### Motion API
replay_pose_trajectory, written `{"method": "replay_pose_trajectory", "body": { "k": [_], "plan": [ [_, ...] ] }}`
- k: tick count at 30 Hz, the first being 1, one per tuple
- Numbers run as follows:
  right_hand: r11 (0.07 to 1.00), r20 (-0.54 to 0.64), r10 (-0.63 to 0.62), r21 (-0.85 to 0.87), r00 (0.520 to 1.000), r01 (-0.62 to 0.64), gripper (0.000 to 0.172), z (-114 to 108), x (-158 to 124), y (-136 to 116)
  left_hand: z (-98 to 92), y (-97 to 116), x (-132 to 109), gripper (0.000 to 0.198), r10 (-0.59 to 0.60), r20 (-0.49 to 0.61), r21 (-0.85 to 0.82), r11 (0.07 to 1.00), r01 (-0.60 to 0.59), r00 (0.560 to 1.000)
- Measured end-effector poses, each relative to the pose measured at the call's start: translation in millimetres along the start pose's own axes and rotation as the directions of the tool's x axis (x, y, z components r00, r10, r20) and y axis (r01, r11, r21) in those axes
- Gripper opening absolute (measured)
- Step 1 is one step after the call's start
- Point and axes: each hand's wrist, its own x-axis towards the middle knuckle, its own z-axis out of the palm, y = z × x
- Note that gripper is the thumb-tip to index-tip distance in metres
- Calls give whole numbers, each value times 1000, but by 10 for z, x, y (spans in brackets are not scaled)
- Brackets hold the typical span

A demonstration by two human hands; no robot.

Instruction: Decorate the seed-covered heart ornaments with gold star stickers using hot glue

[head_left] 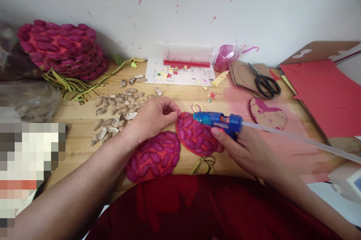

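My right hand (239, 149) grips a blue hot glue gun (210, 118), with a long clear glue stick (282, 136) running out of its back. The gun's nozzle is over the upper edge of a red piece covered with magenta-painted peanut shells (194, 134). At that piece's upper left edge, the thumb and fingertips of my left hand (155, 117) are pinched together; what they hold is too small to make out. A second shell-covered piece (155, 155) lies under my left forearm. Yellow-green and dark cords (202, 165) hang from the near edge of the first one.
Loose peanut shells (121, 106) are spread at left, before a stack of shell-covered pieces (62, 50). Paper stars (173, 70) lie on white paper (155, 76). Black scissors (267, 84) rest on cardboard, near a pink-stained cup (225, 57), a cardboard heart (267, 114) and red paper (324, 97).
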Motion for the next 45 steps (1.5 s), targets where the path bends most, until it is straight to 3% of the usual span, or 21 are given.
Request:
{"method": "replay_pose_trajectory", "body": {
  "k": [10,16,19,22,24,45],
  "plan": [
    [999,76,31,29,997,-33,43,-40,4,-8,10,-35,8,19,-4,-6,7,1000,4,1000],
    [990,1,23,141,1000,-22,39,-30,26,66,-3,-64,17,23,-23,0,-24,999,23,1000],
    [911,-11,117,399,993,-103,43,25,27,115,-19,-69,20,25,-39,24,-46,998,40,999],
    [733,-17,241,658,970,-170,42,102,16,113,-23,-60,29,26,-50,38,-56,997,52,998],
    [652,-21,285,737,958,-177,40,148,14,96,-20,-43,39,26,-58,39,-50,997,60,998],
    [512,10,289,843,957,-164,43,259,58,238,-37,219,287,15,-145,158,71,988,135,977]
  ]
}}
